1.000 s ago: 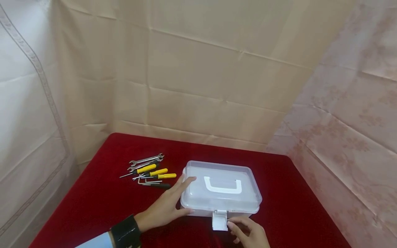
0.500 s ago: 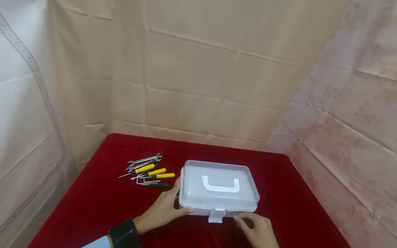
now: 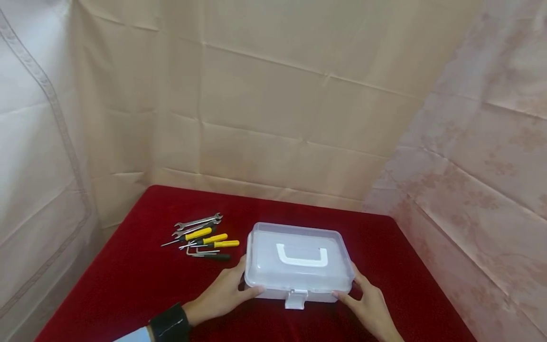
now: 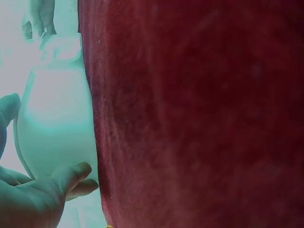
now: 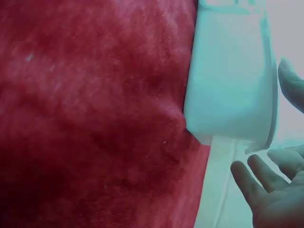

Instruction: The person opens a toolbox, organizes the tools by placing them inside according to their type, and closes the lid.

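Note:
A translucent plastic storage box (image 3: 299,275) with a white handle (image 3: 302,259) sits on the red table with its lid down. Its pale latch (image 3: 296,300) sticks out at the front middle. My left hand (image 3: 226,289) holds the left front corner, thumb on the front and fingers along the side. At the opposite corner is my right hand (image 3: 369,304), holding it the same way, with the thumb at the front rim. In the right wrist view its fingers (image 5: 244,178) are right at the end wall of the box. Several fingertips are hidden behind the box in the head view.
Left of the box lie two open-ended wrenches (image 3: 198,222), several yellow-handled screwdrivers (image 3: 215,239), hex keys (image 3: 205,251) and a black-handled tool (image 3: 218,257). The red-covered table (image 3: 162,199) meets beige cloth (image 3: 256,142) at the back and patterned cloth (image 3: 470,166) on the right.
My right hand has let go of the latch and moved right to the box's right front corner. The latch flap sits higher. My left hand's fingers have slid off the lid down the left side.

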The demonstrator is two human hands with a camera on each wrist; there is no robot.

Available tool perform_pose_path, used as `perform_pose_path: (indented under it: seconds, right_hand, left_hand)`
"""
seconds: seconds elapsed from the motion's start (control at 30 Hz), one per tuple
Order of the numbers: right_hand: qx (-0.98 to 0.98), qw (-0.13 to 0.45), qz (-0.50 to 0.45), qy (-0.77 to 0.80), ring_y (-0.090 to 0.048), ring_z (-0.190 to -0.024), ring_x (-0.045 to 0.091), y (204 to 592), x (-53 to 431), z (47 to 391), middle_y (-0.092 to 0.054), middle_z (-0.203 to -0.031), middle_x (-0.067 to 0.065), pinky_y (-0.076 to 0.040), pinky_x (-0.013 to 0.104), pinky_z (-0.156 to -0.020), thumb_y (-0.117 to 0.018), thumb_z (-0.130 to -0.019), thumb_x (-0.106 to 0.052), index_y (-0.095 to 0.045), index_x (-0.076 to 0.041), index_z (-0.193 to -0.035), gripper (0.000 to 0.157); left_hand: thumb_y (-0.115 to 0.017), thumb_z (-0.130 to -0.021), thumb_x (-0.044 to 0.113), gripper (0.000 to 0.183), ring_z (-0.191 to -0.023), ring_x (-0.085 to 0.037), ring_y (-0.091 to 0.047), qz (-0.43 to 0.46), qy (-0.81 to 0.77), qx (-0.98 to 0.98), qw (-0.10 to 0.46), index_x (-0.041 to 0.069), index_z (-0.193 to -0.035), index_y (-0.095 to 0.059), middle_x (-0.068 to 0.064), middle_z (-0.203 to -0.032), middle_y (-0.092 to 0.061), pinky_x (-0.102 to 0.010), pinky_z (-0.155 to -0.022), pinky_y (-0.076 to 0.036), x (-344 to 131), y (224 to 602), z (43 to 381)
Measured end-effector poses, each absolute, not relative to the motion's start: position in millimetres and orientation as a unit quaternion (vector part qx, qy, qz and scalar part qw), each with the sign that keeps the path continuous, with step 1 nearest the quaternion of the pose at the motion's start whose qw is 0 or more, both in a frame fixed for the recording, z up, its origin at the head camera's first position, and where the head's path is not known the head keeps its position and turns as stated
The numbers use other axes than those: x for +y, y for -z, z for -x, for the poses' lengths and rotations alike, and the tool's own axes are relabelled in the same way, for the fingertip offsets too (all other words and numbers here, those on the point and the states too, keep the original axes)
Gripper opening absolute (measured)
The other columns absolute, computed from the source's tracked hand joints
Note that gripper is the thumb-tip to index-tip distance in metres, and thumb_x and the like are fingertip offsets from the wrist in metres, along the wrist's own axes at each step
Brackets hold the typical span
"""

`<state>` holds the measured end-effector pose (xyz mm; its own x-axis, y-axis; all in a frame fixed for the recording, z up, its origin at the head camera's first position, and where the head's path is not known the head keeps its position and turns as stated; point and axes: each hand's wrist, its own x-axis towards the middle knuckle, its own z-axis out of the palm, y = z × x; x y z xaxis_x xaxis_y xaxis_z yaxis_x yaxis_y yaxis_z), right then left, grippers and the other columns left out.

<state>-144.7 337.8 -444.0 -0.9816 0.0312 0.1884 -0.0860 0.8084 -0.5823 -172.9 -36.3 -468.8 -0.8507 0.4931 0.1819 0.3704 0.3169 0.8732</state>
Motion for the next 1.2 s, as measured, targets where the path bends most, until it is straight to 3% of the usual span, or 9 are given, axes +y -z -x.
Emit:
perform_pose_path:
  seconds: [0.17, 0.33, 0.43, 0.63, 0.8, 0.97, 1.2]
  right_hand:
    - [-0.947, 0.110, -0.009, -0.303, -0.060, -0.114, 0.033, 438.2, 337.3, 145.0, -0.056, -0.136, 0.015, -0.045, 0.053, -0.090, -0.075, -0.066, -0.065, -0.036, -0.022, -0.154, 0.105]
    - [-0.941, 0.155, -0.069, -0.294, -0.068, -0.100, 0.025, 435.9, 346.2, 145.5, -0.057, -0.135, 0.012, -0.052, 0.045, -0.079, -0.080, -0.065, -0.057, -0.032, -0.035, -0.154, 0.104]
    - [-0.934, 0.180, -0.111, -0.288, -0.070, -0.094, 0.021, 437.4, 351.2, 145.2, -0.056, -0.137, 0.009, -0.054, 0.039, -0.074, -0.083, -0.065, -0.051, -0.035, -0.034, -0.153, 0.101]
    - [-0.919, 0.199, -0.172, -0.295, -0.069, -0.096, 0.022, 436.0, 357.3, 145.8, -0.054, -0.138, 0.009, -0.053, 0.029, -0.071, -0.085, -0.068, -0.040, -0.046, -0.025, -0.148, 0.090]
    - [-0.909, 0.238, -0.193, -0.283, -0.070, -0.093, 0.021, 422.5, 359.7, 152.7, -0.062, -0.129, 0.008, -0.050, 0.019, -0.073, -0.086, -0.069, -0.029, -0.050, -0.021, -0.145, 0.085]
    - [-0.893, 0.292, -0.192, -0.285, -0.070, -0.094, 0.015, 407.2, 362.5, 166.4, -0.068, -0.116, 0.006, -0.048, 0.017, -0.079, -0.088, -0.066, -0.017, -0.055, -0.018, -0.141, 0.082]
    - [-0.867, 0.334, -0.147, -0.339, -0.067, -0.094, 0.001, 390.5, 363.6, 203.5, -0.070, -0.111, 0.002, -0.048, 0.018, -0.079, -0.080, -0.078, -0.016, -0.067, -0.018, -0.125, 0.049]
  left_hand:
    - [-0.065, -0.087, 0.053, 0.091, -0.108, -0.010, -0.057, -0.260, -0.523, 0.809, 0.067, 0.018, -0.156, -0.016, 0.003, -0.139, -0.051, -0.033, -0.093, -0.045, -35.4, 464.6, 173.6]
    - [-0.065, -0.086, 0.052, 0.088, -0.106, -0.010, -0.058, -0.265, -0.521, 0.809, 0.064, 0.013, -0.153, -0.024, 0.001, -0.136, -0.054, -0.033, -0.093, -0.046, -36.7, 463.3, 174.4]
    - [-0.068, -0.085, 0.050, 0.086, -0.105, -0.010, -0.059, -0.273, -0.519, 0.808, 0.062, 0.014, -0.152, -0.028, 0.001, -0.136, -0.054, -0.033, -0.092, -0.045, -38.1, 463.0, 174.3]
    - [-0.062, -0.088, 0.051, 0.083, -0.103, -0.010, -0.059, -0.268, -0.506, 0.818, 0.061, 0.009, -0.151, -0.030, -0.002, -0.135, -0.055, -0.033, -0.092, -0.046, -38.0, 459.6, 175.9]
    - [-0.064, -0.088, 0.049, 0.080, -0.102, -0.013, -0.060, -0.263, -0.501, 0.822, 0.058, 0.006, -0.149, -0.035, -0.005, -0.132, -0.058, -0.034, -0.089, -0.048, -39.5, 456.8, 178.7]
    - [-0.067, -0.086, 0.049, 0.081, -0.099, -0.011, -0.060, -0.269, -0.486, 0.829, 0.063, 0.007, -0.149, -0.036, -0.004, -0.129, -0.059, -0.031, -0.087, -0.049, -41.4, 455.4, 179.4]
    - [-0.068, -0.085, 0.050, 0.085, -0.098, -0.008, -0.059, -0.262, -0.473, 0.838, 0.076, 0.008, -0.151, -0.033, -0.002, -0.129, -0.060, -0.027, -0.086, -0.049, -41.6, 454.2, 179.6]
